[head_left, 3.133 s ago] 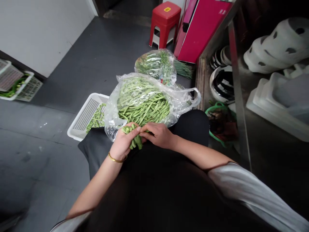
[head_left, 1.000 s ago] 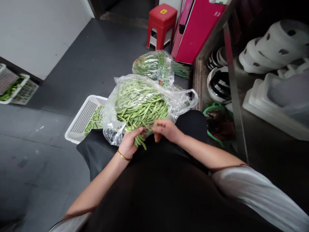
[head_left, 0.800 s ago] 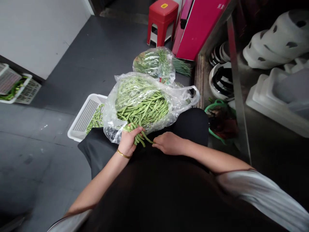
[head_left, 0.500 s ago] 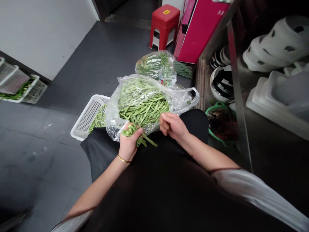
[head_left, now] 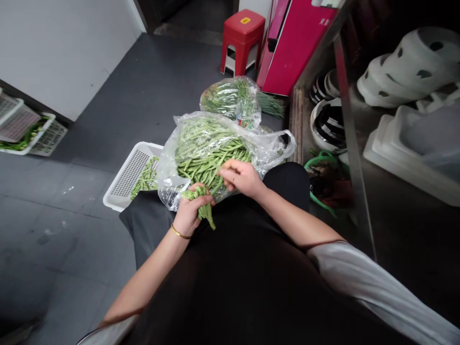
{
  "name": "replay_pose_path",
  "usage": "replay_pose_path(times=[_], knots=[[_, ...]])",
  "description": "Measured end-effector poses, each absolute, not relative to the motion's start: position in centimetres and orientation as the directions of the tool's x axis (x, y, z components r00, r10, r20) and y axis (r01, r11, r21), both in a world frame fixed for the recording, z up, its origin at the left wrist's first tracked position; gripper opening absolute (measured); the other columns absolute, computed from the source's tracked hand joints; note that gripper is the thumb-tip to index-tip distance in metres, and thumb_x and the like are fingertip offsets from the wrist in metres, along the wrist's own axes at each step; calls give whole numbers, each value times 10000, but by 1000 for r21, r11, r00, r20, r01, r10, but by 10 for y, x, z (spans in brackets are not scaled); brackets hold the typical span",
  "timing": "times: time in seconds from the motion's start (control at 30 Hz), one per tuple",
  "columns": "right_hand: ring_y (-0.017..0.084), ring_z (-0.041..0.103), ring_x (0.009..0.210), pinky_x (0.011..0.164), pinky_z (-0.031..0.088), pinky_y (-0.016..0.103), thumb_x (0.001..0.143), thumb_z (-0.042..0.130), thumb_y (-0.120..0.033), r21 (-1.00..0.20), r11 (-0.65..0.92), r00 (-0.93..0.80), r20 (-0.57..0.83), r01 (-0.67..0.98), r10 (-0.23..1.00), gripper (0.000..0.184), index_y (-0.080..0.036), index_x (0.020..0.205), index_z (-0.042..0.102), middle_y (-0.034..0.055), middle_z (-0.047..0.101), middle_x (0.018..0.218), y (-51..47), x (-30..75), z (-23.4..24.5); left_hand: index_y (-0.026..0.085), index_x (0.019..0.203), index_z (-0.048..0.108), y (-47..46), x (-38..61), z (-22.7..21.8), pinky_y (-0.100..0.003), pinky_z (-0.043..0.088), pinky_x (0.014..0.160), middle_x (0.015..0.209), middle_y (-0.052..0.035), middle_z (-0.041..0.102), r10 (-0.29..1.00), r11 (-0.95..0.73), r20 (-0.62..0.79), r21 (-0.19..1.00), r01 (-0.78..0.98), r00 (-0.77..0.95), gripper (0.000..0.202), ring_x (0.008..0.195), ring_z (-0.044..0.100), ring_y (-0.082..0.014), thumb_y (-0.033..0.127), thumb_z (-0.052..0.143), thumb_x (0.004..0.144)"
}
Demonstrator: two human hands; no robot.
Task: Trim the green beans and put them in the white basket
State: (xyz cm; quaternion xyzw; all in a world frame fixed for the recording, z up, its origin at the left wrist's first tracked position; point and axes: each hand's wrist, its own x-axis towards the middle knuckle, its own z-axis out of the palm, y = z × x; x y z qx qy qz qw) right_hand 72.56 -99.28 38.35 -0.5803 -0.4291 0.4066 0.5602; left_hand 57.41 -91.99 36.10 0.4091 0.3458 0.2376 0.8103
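A clear plastic bag (head_left: 266, 146) full of long green beans (head_left: 212, 160) rests against my knees. My left hand (head_left: 189, 213), with a gold bangle on the wrist, is closed round a small bundle of beans (head_left: 201, 201) at the bag's mouth. My right hand (head_left: 241, 176) reaches into the bag's opening with fingers curled on the loose beans there. Both hands sit over my dark apron (head_left: 230, 278).
A white perforated basket (head_left: 125, 175) with some beans lies on the floor to the left. A second bag of greens (head_left: 230, 98) stands behind. A red stool (head_left: 242, 40), a magenta box (head_left: 294, 45), a metal shelf (head_left: 347, 129) with bowls, and white trays (head_left: 25, 132) far left.
My right hand pulled a bean toward my lap, then went back up into the bag's mouth. My left hand kept its bundle in place.
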Motion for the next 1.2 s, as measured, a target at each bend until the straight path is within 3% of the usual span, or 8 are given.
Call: replay_pose_path(times=[0.1,0.3,0.47,0.77,0.87,0.93,1.03,1.2], knots=[[106,541,583,557,421,218,764,599,-469,-939,166,122,210,300,970,310,-162,744,564,1,575,618,-1010,706,396,158,664,524,-913,578,354,-194,417,446,535,46,554,769,520,-388,842,-143,509,199,455,533,-93,93,673,548],[86,508,450,462,402,204,886,411,-440,-986,-167,98,-166,1,981,298,-168,825,517,-18,574,605,-1004,708,374,144,698,544,-907,577,356,-236,468,486,591,7,592,635,623,-437,777,-88,638,182,502,567,-119,165,701,608],[81,469,568,551,370,195,821,557,-394,-947,-56,227,18,316,974,254,-149,756,571,-16,530,652,-997,719,343,157,766,554,-916,573,364,-211,404,397,589,10,582,476,654,-513,750,103,715,261,469,568,-133,221,742,596],[116,499,632,606,343,230,831,513,-212,-648,132,-226,-63,750,972,159,-147,685,525,25,564,674,-993,751,368,199,693,637,-911,570,368,-240,423,604,647,6,602,611,-214,-126,924,316,781,184,619,521,-148,97,688,550],[99,491,533,554,358,217,811,511,-249,-844,7,-278,-169,536,946,188,-164,645,491,-18,515,549,-994,749,371,208,698,645,-911,568,377,-251,424,635,665,0,610,556,-256,-118,918,304,823,184,633,529,-157,92,663,556],[96,493,460,497,378,211,822,484,-388,-978,-154,-244,-185,140,952,254,-175,685,479,-51,471,481,-1001,737,371,208,727,644,-910,566,384,-265,436,644,685,-7,620,543,-214,-115,939,269,832,183,640,541,-165,112,666,572],[100,451,335,384,366,213,748,503,-563,-857,-297,-274,-193,-421,942,388,-182,687,461,-87,394,400,-1015,713,374,207,760,647,-909,563,396,-305,461,701,758,-43,652,512,-214,-30,963,162,859,201,723,582,-202,127,687,580],[97,476,343,382,370,213,720,569,-500,-892,-391,-541,-219,-227,812,364,-143,651,551,-24,512,441,-1014,731,396,214,739,654,-884,544,413,-341,486,724,779,-48,659,560,-413,194,908,69,805,169,753,604,-214,151,717,595]])
